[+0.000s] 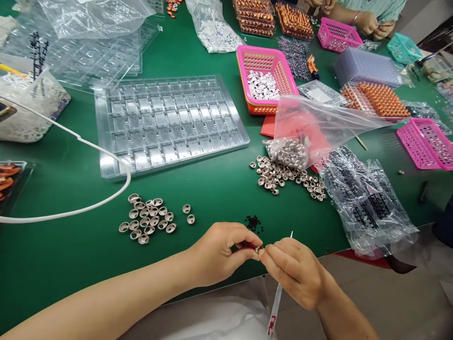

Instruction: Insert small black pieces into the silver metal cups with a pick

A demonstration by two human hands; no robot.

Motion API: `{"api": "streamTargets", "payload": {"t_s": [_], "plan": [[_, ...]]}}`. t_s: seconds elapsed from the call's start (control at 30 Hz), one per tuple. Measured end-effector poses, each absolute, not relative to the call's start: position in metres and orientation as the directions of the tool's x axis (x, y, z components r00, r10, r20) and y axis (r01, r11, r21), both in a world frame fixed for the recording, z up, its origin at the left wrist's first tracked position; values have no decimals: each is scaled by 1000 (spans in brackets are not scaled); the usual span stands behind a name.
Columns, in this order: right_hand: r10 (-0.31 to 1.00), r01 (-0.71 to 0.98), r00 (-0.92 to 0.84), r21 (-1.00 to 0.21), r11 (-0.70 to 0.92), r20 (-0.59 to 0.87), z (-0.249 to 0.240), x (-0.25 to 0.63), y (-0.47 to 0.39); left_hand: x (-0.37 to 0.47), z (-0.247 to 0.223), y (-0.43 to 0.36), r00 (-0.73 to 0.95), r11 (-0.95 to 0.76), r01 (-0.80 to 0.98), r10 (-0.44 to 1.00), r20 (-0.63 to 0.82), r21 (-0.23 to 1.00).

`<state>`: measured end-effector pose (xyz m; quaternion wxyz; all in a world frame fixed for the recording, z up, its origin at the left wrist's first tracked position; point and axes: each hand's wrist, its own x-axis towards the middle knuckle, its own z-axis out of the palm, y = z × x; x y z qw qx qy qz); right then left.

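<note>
Fingers, left hand (219, 252): thumb and forefinger pinched on a small metallic piece (259, 249), which the fingertips mostly hide.
Fingers, right hand (299, 271): thumb and forefinger closed against the same piece, the others curled, with a white tool (276, 304) tucked among them.
Small metallic piece: between the two hands, on the near side of the clear tray (104, 125) and beyond its right end.
White tool: thin, red-marked, slanting behind the right hand, its tip on the side toward the tray.
Black bits (253, 223): a little heap just beyond the fingertips, nearer the person than the tray.
Metal cups: one cluster (154, 220) in front of the tray, two strays beside it; a second pile (271, 174) to the tray's right, against an open bag (288, 153) of more.
Pink basket (271, 102): right of the tray, nested on an orange one, holding white pieces (262, 85).
Black-part bag (368, 198): well to the tray's right, near the counter's edge.
White cord (125, 182): looping past the tray's front left corner.
Counter (71, 255): green, bearing the tray.
Co-worker's hands (368, 21): far beyond the tray, to its right.
</note>
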<state>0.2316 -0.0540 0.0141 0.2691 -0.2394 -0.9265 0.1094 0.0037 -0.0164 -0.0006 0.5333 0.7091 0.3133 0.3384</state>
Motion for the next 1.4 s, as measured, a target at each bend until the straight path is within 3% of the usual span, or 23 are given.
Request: {"api": "streamTargets", "payload": {"t_s": [0.6, 0.87, 1.07, 1.4], "plan": [[494, 354, -735, -359, 864, 465, 12, 229, -51, 6, 1, -21, 546, -149, 90, 834, 76, 985], [519, 403, -738, -335, 851, 432, 8, 229, -48, 6, 1, -16, 588, -24, 168, 805, -81, 985], [531, 417, -756, -343, 842, 384, 9, 228, -49, 5, -2, -16, 625, -71, 186, 778, -62, 980], [549, 438, -675, -331, 836, 493, 3, 234, -54, 5, 1, -13, 628, 90, 161, 759, -172, 983]]}}
